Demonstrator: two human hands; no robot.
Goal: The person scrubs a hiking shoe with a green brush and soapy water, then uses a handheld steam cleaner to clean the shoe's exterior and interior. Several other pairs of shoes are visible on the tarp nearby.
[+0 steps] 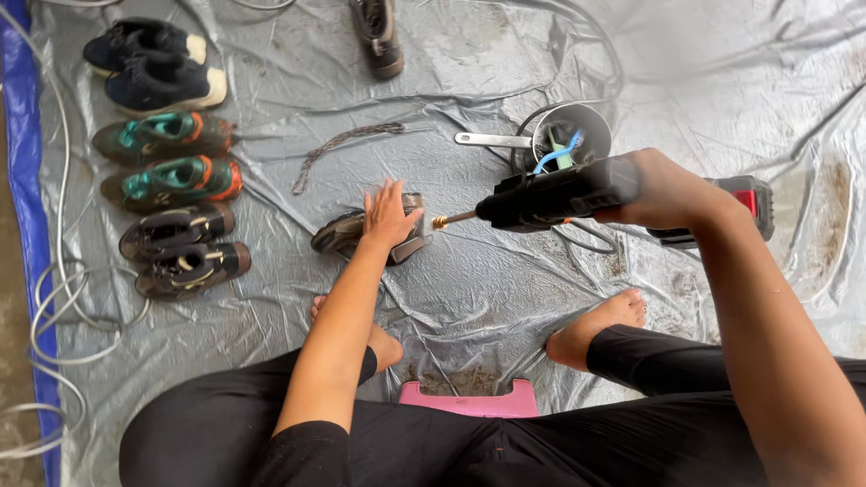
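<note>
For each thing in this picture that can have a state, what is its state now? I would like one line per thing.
Left hand: open, lying flat on the shoe.
Right hand: closed around the spray gun.
Shoe: on its side on the tarp, held down.
Spray gun: held level, brass nozzle aimed at the shoe; no spray visible.
Metal pot: upright, brushes inside.
Six shoes: lined up in pairs at the left.
Lace: loose on the tarp.
</note>
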